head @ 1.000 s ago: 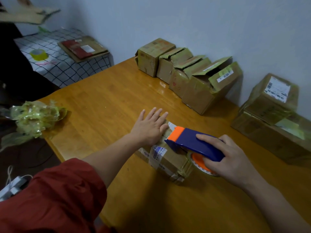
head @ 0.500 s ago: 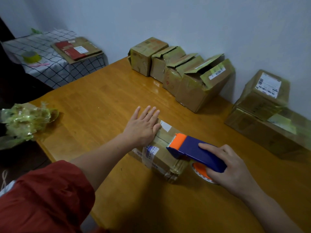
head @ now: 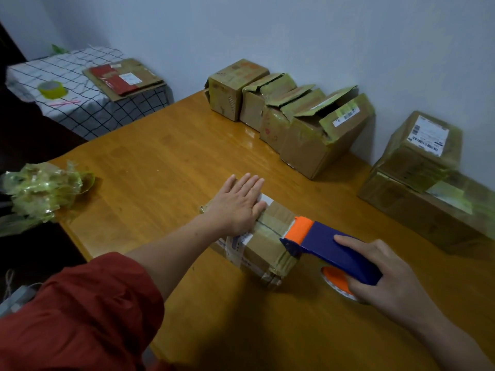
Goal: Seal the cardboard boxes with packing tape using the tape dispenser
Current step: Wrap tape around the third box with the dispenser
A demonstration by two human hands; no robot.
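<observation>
The small cardboard box (head: 263, 245) lies on the table (head: 160, 170). The left hand (head: 238, 204) rests flat on the box's far end, fingers straight and together, pressing it down. The tape dispenser (head: 329, 245) has its orange nose on the box's top at the near-right end, over the flap seam. The right hand (head: 388, 277) curls round the dispenser's blue handle, forefinger stretched along its top. A strip of tape seems to run along the seam, though the glare makes its end hard to tell.

I judge the sealing pass on this box to be in hand. The next move calls for drawing the dispenser over the box's edge and tilting it to cut.

Beyond the box a row of boxes (head: 294, 119) waits, several with flaps raised. To its right are stacked boxes (head: 417, 178), and to its left a wad of used tape (head: 42, 188).
</observation>
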